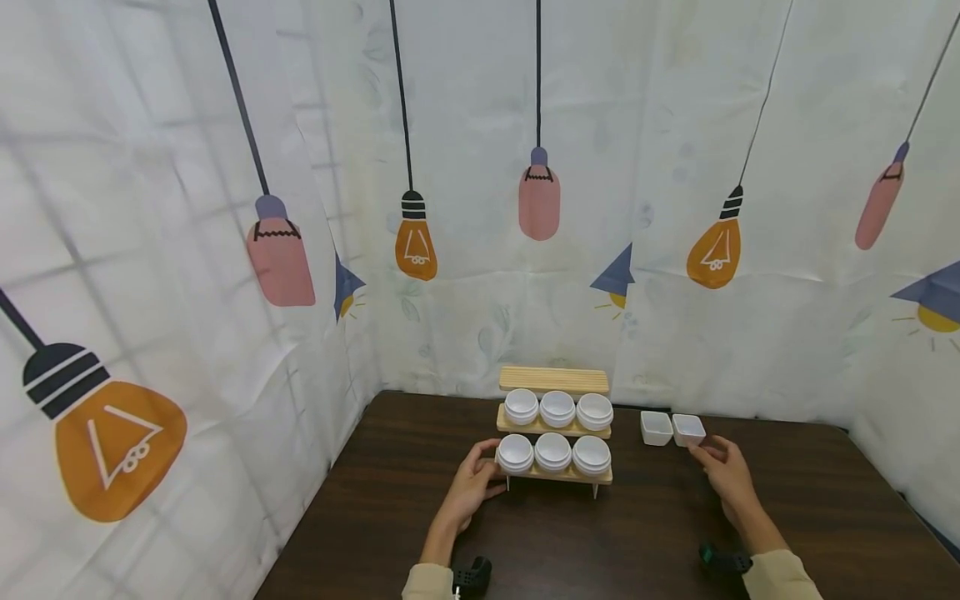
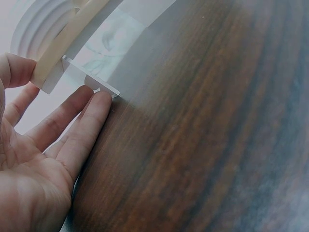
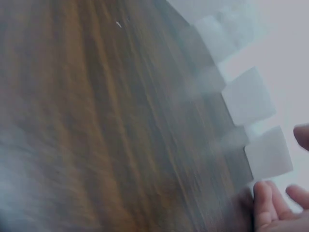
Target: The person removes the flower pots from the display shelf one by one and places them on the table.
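A tiered wooden stand [image 1: 553, 380] with clear legs stands on the table, with several round white bowls [image 1: 553, 452] set along its two lower shelves. At the left end of the lowest shelf, my left hand [image 1: 468, 485] grips the stand; in the left wrist view, the thumb is at the board's end and fingertips meet the clear leg [image 2: 91, 77]. To the right are two small square white cups, one on the left [image 1: 656, 427] and one on the right [image 1: 687, 429]. My right hand [image 1: 727, 475] is at the right cup, fingers beside it and thumb apart.
The dark wood-grain table [image 1: 390, 492] carries everything. A white curtain [image 1: 457, 325] printed with hanging lamps closes off the back and sides. Dark bands [image 1: 472, 575] with devices sit at both wrists.
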### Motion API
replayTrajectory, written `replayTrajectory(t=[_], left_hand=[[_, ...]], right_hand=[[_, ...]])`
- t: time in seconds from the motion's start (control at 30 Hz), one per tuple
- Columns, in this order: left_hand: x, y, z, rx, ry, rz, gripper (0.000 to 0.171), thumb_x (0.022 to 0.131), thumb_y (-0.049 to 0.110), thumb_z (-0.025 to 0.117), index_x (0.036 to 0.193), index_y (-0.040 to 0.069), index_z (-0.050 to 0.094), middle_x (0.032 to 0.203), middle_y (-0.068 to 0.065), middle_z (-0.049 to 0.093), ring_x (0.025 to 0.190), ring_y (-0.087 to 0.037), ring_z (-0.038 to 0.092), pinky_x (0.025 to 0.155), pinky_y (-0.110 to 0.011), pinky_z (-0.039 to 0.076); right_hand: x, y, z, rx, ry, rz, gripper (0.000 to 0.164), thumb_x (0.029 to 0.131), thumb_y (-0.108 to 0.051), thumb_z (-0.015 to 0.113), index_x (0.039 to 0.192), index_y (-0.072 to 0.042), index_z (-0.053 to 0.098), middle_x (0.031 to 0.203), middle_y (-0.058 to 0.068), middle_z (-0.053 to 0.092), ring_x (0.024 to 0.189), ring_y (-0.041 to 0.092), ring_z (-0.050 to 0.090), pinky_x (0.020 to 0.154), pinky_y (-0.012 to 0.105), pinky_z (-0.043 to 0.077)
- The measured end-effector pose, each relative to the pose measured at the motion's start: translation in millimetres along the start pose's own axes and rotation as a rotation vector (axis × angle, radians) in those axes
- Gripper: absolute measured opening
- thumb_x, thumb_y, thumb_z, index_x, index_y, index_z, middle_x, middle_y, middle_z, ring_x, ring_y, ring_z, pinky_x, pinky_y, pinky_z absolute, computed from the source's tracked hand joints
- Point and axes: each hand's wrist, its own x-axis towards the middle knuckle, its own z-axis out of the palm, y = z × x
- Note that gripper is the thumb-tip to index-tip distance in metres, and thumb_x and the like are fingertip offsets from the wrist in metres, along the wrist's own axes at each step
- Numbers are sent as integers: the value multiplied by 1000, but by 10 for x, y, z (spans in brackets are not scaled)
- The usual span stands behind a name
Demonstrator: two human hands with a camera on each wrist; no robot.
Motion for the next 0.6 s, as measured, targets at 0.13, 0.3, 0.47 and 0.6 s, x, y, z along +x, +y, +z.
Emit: replayTrajectory(t=[0.13,0.3,0.47,0.6], left_hand=[[-1,11,0,2,-4,4,43,103,8,47,146,9,45,111,-8,67,107,-17,66,95,-51,59],[9,15,-6,-6,4,-12,43,103,7,48,146,11,46,111,-7,67,108,-17,66,95,-50,59],[12,11,0,-4,8,-19,43,103,7,48,146,12,47,111,-6,67,108,-17,66,95,-50,58],[14,8,5,-3,9,-24,43,102,7,47,145,12,47,110,-5,67,108,-17,65,96,-50,58]], right_hand=[[-114,-25,46,12,60,9,81,104,-35,54,156,11,14,147,37,41,98,14,62,89,31,52],[-240,-121,167,51,94,-7,74,102,-26,59,151,12,19,137,34,49,80,-6,54,74,17,52],[-344,-266,290,58,66,-62,66,103,-24,59,148,10,25,125,21,56,80,-8,54,76,16,52],[-410,-396,384,71,38,-120,54,102,-19,60,143,8,35,114,7,57,82,-8,54,77,17,53]])
